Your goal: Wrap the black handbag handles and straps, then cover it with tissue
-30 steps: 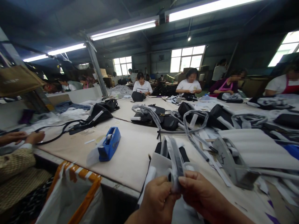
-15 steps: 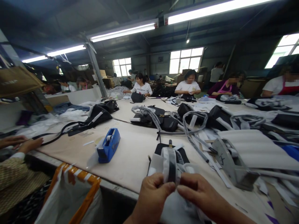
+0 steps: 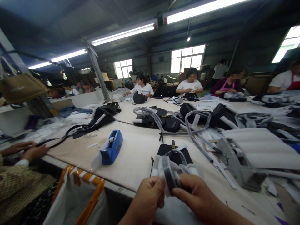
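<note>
A black strap wrapped in clear plastic (image 3: 167,172) forms a loop between my two hands at the table's front edge. My left hand (image 3: 150,195) pinches the left side of this strap, fingers closed. On its right side, my right hand (image 3: 195,193) grips the strap between thumb and fingers. Just beyond them lies a black bag (image 3: 185,153) with a small metal-tipped tab and white padding, partly hidden by the strap and plastic. White wrapping hangs below my hands.
A blue tape dispenser (image 3: 112,148) stands left; a grey one (image 3: 241,165) is right, near paper scraps. Black bags (image 3: 157,118) lie farther back. An orange-taped sack (image 3: 91,190) hangs at the front edge. At far left, a co-worker's hands (image 3: 35,151) hold a black strap.
The wrapped strap has turned and tilted left, showing more of its black face. My hands have moved slightly apart. The view has shifted a little.
</note>
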